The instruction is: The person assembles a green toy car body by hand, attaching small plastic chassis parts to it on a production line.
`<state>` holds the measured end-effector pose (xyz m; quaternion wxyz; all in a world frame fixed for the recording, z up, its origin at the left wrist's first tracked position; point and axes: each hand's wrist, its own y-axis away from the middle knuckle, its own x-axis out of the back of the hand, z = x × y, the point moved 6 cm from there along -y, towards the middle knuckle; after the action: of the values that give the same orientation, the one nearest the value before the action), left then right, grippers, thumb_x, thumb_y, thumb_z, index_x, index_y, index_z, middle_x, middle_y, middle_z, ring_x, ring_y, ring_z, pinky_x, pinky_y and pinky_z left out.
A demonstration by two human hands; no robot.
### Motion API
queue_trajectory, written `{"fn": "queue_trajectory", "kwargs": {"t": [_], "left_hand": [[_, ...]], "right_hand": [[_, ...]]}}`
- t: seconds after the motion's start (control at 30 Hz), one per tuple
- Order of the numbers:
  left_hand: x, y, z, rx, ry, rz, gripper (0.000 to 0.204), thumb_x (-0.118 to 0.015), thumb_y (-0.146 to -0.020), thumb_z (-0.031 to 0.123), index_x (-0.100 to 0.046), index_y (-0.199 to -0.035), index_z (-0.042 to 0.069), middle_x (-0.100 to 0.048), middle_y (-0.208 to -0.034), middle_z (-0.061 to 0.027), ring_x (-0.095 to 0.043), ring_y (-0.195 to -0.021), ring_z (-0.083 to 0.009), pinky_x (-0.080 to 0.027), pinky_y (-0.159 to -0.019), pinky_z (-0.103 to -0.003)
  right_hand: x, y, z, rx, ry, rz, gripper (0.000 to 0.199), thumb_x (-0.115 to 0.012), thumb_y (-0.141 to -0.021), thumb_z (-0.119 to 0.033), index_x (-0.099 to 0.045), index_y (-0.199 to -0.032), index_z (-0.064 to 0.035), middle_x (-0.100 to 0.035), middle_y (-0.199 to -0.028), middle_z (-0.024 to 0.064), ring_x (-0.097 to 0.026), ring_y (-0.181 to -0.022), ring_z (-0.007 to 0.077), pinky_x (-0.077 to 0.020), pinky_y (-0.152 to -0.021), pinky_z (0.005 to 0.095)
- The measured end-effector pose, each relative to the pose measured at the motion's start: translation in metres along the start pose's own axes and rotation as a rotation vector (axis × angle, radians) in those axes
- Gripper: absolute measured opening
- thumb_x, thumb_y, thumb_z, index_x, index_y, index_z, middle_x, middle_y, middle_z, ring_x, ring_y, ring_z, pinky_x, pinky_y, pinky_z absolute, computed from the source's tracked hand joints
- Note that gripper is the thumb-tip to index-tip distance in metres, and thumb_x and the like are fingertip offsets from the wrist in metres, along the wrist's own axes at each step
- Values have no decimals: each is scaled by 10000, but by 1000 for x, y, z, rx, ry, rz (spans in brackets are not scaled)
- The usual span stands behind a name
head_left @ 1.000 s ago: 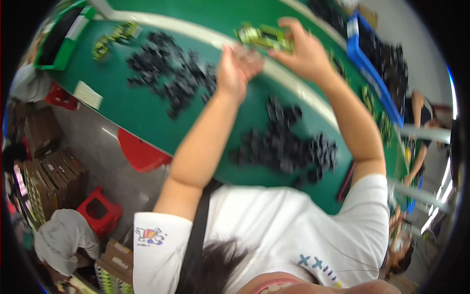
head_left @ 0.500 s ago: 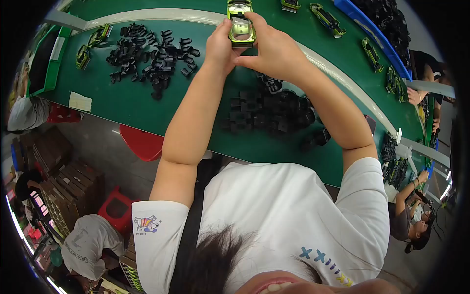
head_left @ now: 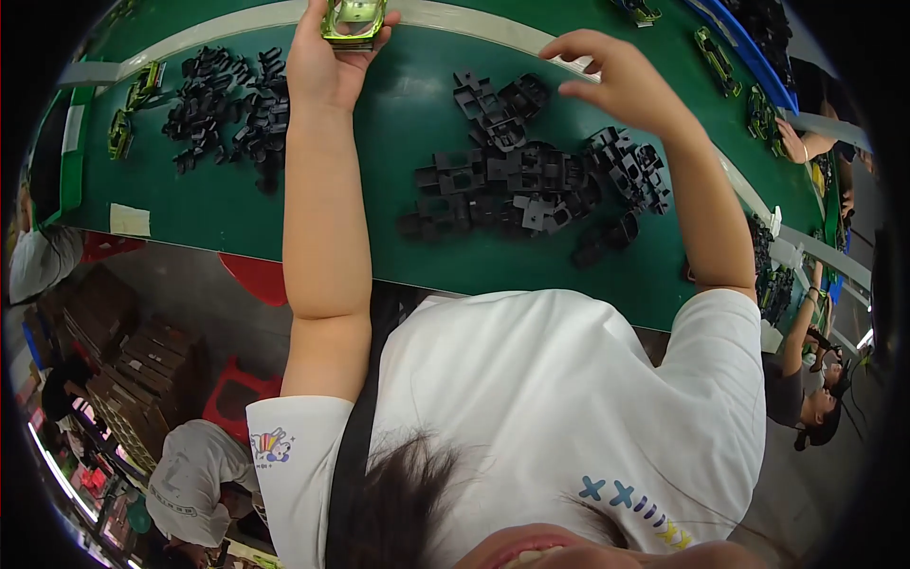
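While the fingers of the left hand [head_left: 327, 76] curled around a shiny yellow-green toy car shell [head_left: 354, 19], with fingertips showing at its right side, the right hand [head_left: 626, 81] held nothing, its thumb and index finger spread apart above the green bench [head_left: 408, 123]. The shell was at the top edge of the view, partly cut off, so the exact grip beneath it could not be told. Just below and left of the right hand's fingers lay a heap of black plastic brackets [head_left: 540, 171], and left of the left forearm lay a second heap of smaller black clips [head_left: 204, 95]. By the look of it, the work was partway along: one shell was in hand, while both heaps held many loose parts left over. Whether the held shell was complete could not be made out. Farther out, two yellow-green pieces [head_left: 120, 133] rested near a green bin [head_left: 72, 180] at the left, and several similar car bodies [head_left: 716, 62] lay spaced along the right, beside a blue bin [head_left: 744, 51] of dark parts. A co-worker's hand [head_left: 791, 140] was close to the nearest of those.
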<state>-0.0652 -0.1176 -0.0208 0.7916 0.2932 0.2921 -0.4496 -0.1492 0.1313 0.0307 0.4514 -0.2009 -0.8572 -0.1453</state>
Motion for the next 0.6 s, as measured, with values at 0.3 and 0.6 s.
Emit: {"fn": "queue_trajectory", "kwargs": {"t": [0.3,0.6], "left_hand": [[6,-11,-8,-17,-173,-93,362,-428,-953,245,-484,-1165,-43,-582,-1090,-238,-634,-903,-368,-557,-718,-368],[-6,1,0,-71,-253,-120,430,-348,-993,322,-413,-1230,-30,-555,-1139,-241,-623,-950,-399,-581,-668,-322]], "right_hand": [[-15,11,-26,172,209,-31,420,-681,-660,11,-541,-1049,-66,-585,-1031,84,-543,-1027,299,-447,-869,391],[40,10,-58,-73,448,-271,396,-763,-647,-118,-603,-992,-9,-611,-979,136,-579,-952,329,-471,-804,397]]}}
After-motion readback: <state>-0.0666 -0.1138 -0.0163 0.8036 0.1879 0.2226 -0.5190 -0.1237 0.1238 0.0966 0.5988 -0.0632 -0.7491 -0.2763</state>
